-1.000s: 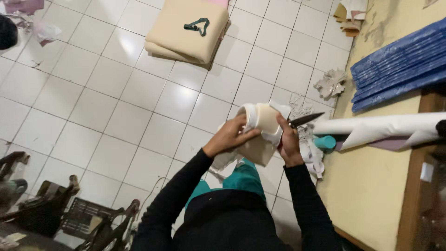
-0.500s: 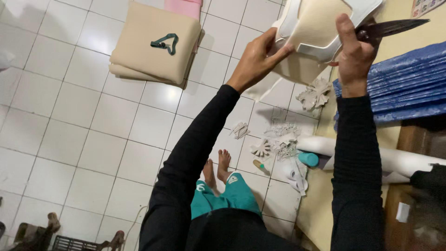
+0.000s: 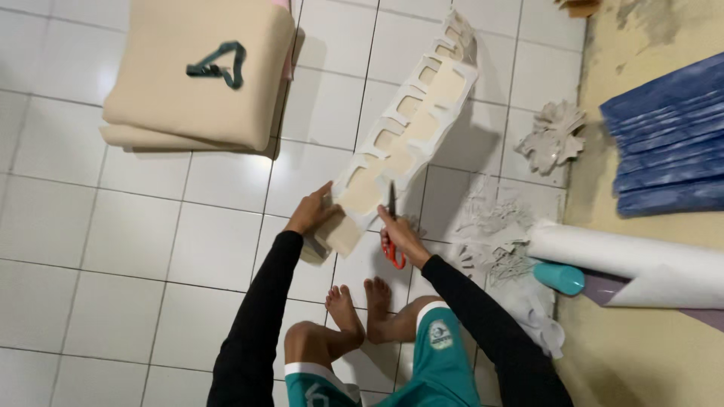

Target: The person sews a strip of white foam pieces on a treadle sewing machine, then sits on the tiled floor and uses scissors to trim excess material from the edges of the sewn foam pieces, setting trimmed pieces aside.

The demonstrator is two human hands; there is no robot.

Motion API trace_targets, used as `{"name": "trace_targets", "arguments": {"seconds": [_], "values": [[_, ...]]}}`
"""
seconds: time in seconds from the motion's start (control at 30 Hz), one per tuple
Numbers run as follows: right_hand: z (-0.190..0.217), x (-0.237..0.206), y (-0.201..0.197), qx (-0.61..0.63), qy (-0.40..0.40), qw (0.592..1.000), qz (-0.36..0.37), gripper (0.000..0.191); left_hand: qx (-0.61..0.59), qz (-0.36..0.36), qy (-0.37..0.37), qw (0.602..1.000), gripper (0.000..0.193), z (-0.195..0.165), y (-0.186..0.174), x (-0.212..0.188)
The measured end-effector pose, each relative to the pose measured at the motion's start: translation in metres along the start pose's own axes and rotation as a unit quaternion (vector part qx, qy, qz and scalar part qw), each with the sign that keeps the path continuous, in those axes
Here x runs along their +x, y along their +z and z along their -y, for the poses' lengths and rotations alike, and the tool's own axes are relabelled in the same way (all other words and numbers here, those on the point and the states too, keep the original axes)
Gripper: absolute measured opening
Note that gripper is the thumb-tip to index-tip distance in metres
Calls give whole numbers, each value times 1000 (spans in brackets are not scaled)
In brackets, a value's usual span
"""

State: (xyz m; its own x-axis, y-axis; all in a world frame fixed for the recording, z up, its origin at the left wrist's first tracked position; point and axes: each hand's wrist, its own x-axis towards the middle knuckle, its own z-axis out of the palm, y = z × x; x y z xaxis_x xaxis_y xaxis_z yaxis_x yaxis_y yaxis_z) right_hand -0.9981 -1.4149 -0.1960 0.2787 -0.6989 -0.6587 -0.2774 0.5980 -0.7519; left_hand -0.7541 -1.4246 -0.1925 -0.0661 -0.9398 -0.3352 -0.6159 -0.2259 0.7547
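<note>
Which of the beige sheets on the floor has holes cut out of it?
The long beige sheet in the person's left hand, beside the red-handled scissors in the right hand. The folded beige stack at upper left is uncut.

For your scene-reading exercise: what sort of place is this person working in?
Probably a home craft workspace on a white tiled floor: cut-out scraps, stacked beige sheets, a white roll, and scissors in the right hand.

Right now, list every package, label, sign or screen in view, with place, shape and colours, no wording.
Round badge: printed on the green shorts' right leg, pale circle with a dark centre.
White mark: on the shorts' left leg at the bottom edge, partly cut off.
No packages, signs or screens show.
</note>
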Motion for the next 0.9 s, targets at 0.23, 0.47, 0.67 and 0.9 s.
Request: {"name": "trace_targets", "arguments": {"seconds": [0.23, 0.47, 0.67, 0.9], "values": [[-178, 151, 9, -359, -16, 923, 135, 71, 351, -45, -157, 922, 92, 165, 122, 32], [-268, 181, -3, -294, -132, 946, 43, 62, 369, -102, -22, 924, 67, 235, 183, -1], [-304, 151, -36, -188, 28, 979, 68, 55, 596, -112, 74, 792, 69, 278, 208, -17], [-346, 85, -67, -5, 27, 999, 44, 37, 600, -195, 14, 776, 72, 313, 224, -26]]}}
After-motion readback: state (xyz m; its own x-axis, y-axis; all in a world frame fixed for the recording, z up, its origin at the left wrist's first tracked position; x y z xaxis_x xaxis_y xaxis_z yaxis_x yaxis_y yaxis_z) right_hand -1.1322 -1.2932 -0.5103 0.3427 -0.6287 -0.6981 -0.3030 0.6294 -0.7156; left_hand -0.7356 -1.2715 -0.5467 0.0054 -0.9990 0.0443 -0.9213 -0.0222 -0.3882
